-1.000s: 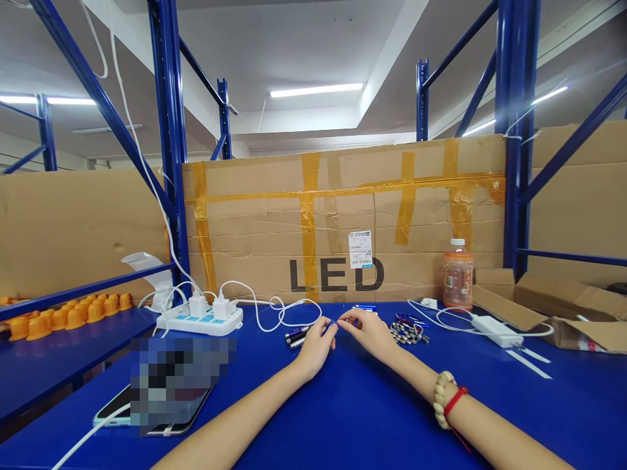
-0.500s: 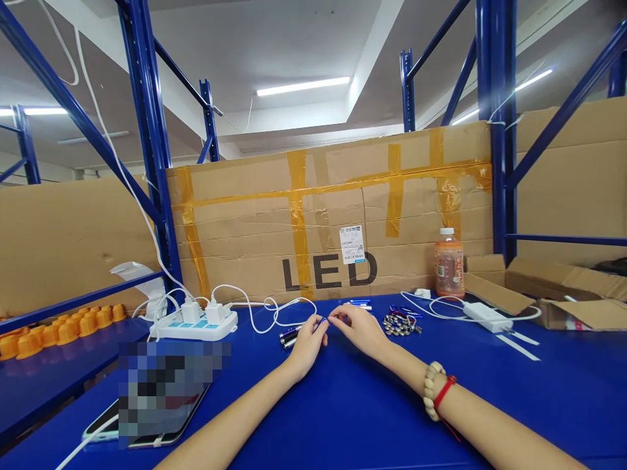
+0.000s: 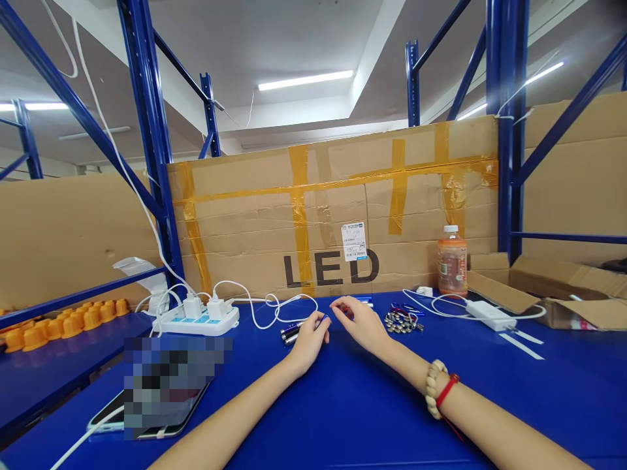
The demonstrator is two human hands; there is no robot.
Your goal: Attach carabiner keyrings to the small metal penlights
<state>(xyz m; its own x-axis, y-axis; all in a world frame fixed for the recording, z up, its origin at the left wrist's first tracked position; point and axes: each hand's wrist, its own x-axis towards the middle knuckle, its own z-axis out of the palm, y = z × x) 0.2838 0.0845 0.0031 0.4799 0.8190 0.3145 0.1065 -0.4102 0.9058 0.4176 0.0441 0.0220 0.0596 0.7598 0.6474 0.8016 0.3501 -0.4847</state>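
My left hand (image 3: 310, 339) rests on the blue table (image 3: 353, 405), its fingers pinched on a small blue item that I cannot make out. My right hand (image 3: 361, 321) lies just to its right with curled fingers over something small and red-blue. Two small dark cylinders (image 3: 290, 333) lie left of my left hand. A heap of metal key rings (image 3: 401, 320) sits right of my right hand. A bead bracelet and a red cord circle my right wrist (image 3: 438, 391).
A white power strip (image 3: 197, 318) with chargers and white cables sits at the left. A phone (image 3: 151, 405) lies near the front left. An orange drink bottle (image 3: 451, 261), a white adapter (image 3: 490, 314) and open cardboard boxes (image 3: 563, 294) stand at right. Orange caps (image 3: 63, 320) line the left shelf.
My two hands have drawn slightly apart, the right one lifting a little. The view has shifted slightly.
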